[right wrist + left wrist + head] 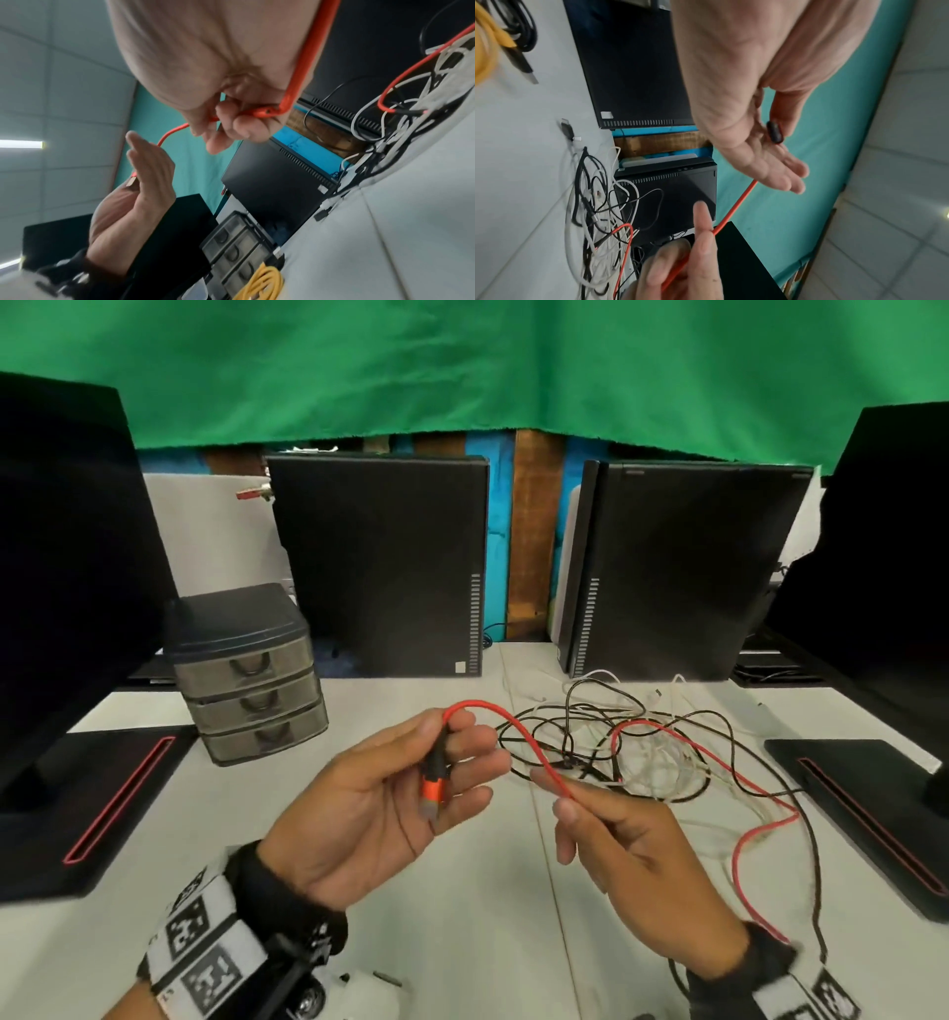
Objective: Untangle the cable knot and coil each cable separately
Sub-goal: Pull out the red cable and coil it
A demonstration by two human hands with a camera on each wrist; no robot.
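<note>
A red cable [518, 737] arcs between my two hands above the white table [477, 932]. My left hand [436, 762] lies palm up, its thumb pinning the cable's orange-and-black plug [434, 788] against the fingers; the left wrist view shows the plug's dark end [774, 132] under the thumb. My right hand [567, 801] pinches the red cable [306, 50] between thumb and forefinger a short way along. From there the cable runs right into a tangle [647, 752] of black, white and red cables lying on the table.
A small grey drawer unit [251, 675] stands to the left. Two black computer cases [380, 562] [683, 567] stand behind the tangle. Monitor bases [102, 814] [862, 814] flank the work area. A coiled yellow cable [262, 284] and a black USB cable [523, 50] lie near the drawers.
</note>
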